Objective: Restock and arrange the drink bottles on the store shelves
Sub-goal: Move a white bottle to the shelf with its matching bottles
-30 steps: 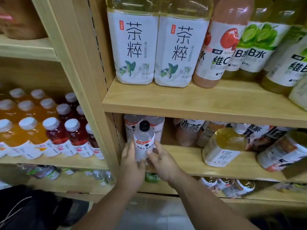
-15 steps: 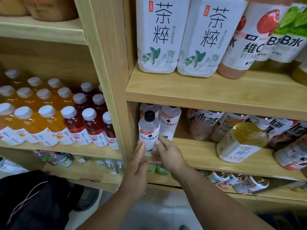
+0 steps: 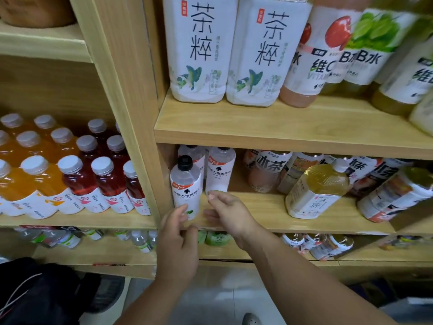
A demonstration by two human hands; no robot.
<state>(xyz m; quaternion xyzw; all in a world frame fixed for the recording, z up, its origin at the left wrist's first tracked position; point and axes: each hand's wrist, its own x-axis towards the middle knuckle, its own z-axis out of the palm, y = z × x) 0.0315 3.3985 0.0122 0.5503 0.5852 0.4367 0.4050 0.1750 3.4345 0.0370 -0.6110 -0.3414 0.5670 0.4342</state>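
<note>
My hands, left (image 3: 177, 240) and right (image 3: 230, 215), hang loose-fingered; the bottle (image 3: 186, 188) at the shelf (image 3: 257, 207) front edge could tip if nudged.

A small shop's drinks aisle is showing here: pale wooden shelving (image 3: 281, 134) is running in stacked tiers, each carrying labelled drink bottles. Rows of white-capped orange and red juice bottles (image 3: 77, 179) are standing on the left, while 2 large white-labelled tea bottles (image 3: 199, 50) are lining the upper right tier.
</note>
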